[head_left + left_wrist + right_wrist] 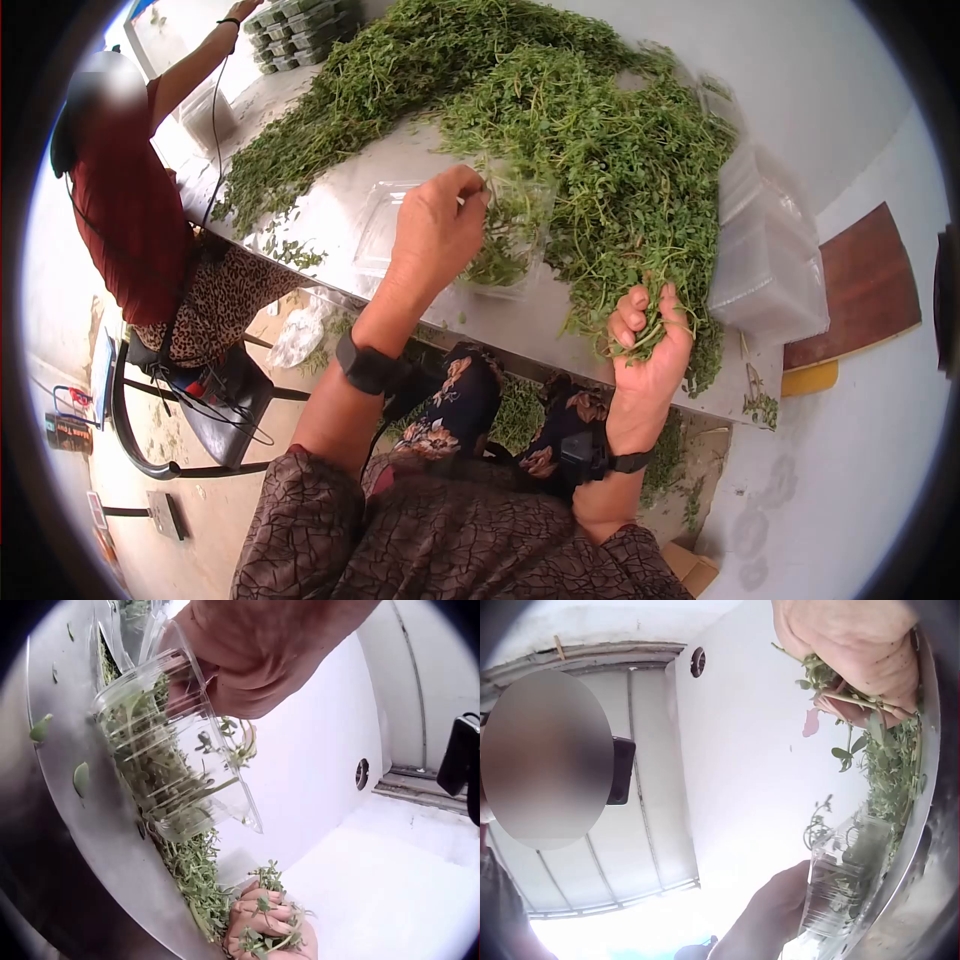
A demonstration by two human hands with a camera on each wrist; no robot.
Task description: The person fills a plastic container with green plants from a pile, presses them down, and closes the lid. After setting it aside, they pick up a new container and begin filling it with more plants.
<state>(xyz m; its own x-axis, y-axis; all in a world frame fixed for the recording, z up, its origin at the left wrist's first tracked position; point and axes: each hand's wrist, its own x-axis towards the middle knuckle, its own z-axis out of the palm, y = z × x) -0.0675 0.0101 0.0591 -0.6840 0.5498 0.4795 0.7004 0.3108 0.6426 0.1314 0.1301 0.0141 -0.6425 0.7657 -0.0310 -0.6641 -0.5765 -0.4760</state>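
Note:
An open clear plastic clamshell box (371,232) lies on the table with leafy green sprigs (497,262) in its right half. My left hand (437,225) is over the box, its fingers curled and fingertips pinching sprigs above the greens. Seen from the left wrist, the box wall (246,804) partly hides those fingers. To the right, my right hand (650,345) grips a small bunch of green stems (648,330) at the front of a large heap of the same greens (640,170). In the right wrist view, leaves poke out from under the curled right hand (855,652).
Stacked clear plastic boxes (765,250) stand at the table's right end. Filled boxes (300,35) are piled at the far left. Another person in a red top (130,220) stands left of the table, near a black chair (235,410). Loose leaves lie along the metal table edge (112,855).

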